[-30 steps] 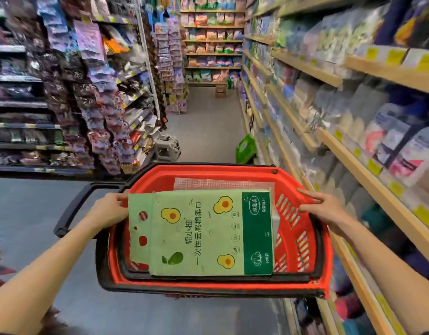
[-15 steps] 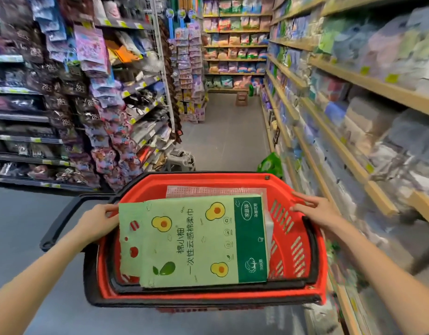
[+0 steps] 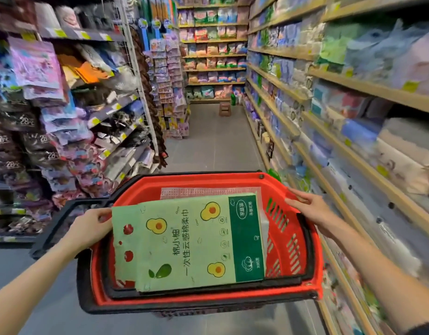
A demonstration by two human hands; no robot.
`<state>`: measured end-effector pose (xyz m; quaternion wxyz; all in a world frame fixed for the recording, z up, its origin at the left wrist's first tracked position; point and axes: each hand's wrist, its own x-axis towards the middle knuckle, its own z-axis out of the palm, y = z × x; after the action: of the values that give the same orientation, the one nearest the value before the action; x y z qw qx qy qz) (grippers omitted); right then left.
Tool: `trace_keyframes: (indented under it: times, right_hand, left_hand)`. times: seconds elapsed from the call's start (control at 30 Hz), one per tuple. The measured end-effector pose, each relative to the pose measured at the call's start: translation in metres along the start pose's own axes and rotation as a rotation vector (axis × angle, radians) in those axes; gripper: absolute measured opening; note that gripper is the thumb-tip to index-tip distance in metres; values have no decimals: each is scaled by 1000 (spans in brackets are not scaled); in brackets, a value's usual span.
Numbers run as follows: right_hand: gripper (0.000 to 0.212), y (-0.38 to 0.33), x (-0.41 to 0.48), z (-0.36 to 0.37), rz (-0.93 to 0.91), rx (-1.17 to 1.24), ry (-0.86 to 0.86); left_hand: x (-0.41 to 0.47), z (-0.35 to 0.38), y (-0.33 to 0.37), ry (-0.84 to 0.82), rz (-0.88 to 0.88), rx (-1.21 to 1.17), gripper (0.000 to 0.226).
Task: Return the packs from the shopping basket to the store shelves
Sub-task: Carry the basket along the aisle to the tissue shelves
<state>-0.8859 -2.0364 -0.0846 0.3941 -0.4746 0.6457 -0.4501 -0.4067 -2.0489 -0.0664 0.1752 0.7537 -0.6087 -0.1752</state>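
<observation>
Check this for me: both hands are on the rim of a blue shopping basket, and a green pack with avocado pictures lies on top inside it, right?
Not quite: the head view shows the shopping basket is red, not blue. The rest holds: left hand, right hand, green pack.

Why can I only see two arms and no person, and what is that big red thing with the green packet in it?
The camera sits on the person's head and looks forward and down, so you see only their arms, as if through their eyes. There is no machine here, just two bare hands. The left hand grips the left rim of a red shopping basket, and the right hand grips the right rim. Inside lies a large green pack with avocado drawings, on top of other packs that are mostly hidden; one with red dots peeks out behind it. They stand in a shop aisle. Wooden shelves full of soft packs run along the right, and hanging packets fill the left side.
</observation>
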Motion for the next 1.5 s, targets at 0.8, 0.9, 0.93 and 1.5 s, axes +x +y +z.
trace_keyframes:
  times: [0.8,0.9,0.93,1.5]
  right_hand:
    - [44,20,345,64,198,19,197]
    - [45,22,383,65,210,22,271]
    - [46,25,393,65,221,37,290]
    - [52,111,408,146,506,382,962]
  left_hand:
    - [463,79,128,-256,241,20,58]
    - [524,98,152,-283,258,37,54]
    - [541,105,164,-300,283,39,46]
    - [759,273,354,-706,829,224,66]
